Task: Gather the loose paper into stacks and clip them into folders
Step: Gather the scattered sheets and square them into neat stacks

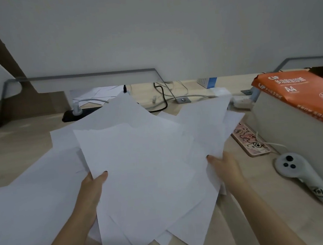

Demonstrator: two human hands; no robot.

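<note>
A messy pile of white loose paper [140, 163] fills the middle of the wooden desk, its sheets fanned at different angles. My left hand [93, 187] grips the pile's left edge, thumb on top of the upper sheet. My right hand [224, 167] holds the right edge, with its fingers under the sheets and the thumb on top. More white sheets [31, 202] lie flat on the desk to the left, under my left forearm. No folder or clip is in view.
An orange A4 paper ream [299, 94] rests on a grey box at the right. A patterned phone [251, 141] and a white controller [298, 173] lie beside my right hand. Cables and a black power strip [80, 113] run along the back under a white partition.
</note>
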